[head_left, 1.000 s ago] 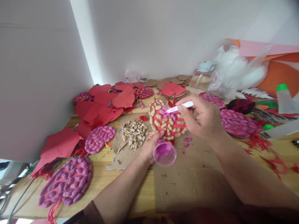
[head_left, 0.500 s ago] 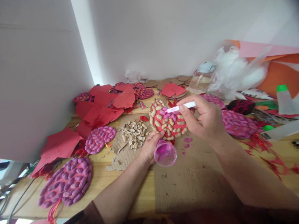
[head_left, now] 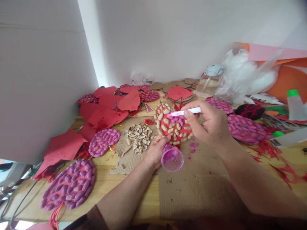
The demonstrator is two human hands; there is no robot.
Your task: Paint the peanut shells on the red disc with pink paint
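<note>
A red round disc covered with peanut shells point(head_left: 170, 126) is propped up at the table's middle, a few of its shells painted pink. My left hand point(head_left: 157, 150) pinches the disc's lower edge and also holds a small clear cup of pink paint point(head_left: 172, 158), tipped toward me. My right hand point(head_left: 208, 124) grips a white-handled brush point(head_left: 185, 111), its tip touching the pink patch near the disc's top.
A pile of loose peanut shells point(head_left: 139, 137) lies on torn cardboard point(head_left: 192, 188) left of the disc. Finished pink shell discs point(head_left: 69, 184) point(head_left: 244, 129) and red paper pieces point(head_left: 107, 107) surround it. A glass jar point(head_left: 209, 83), white stuffing and a green-capped bottle point(head_left: 295, 103) stand at the back right.
The view has shifted slightly. My right hand and brush have barely moved along the disc's top; my left hand keeps hold of disc and cup.
</note>
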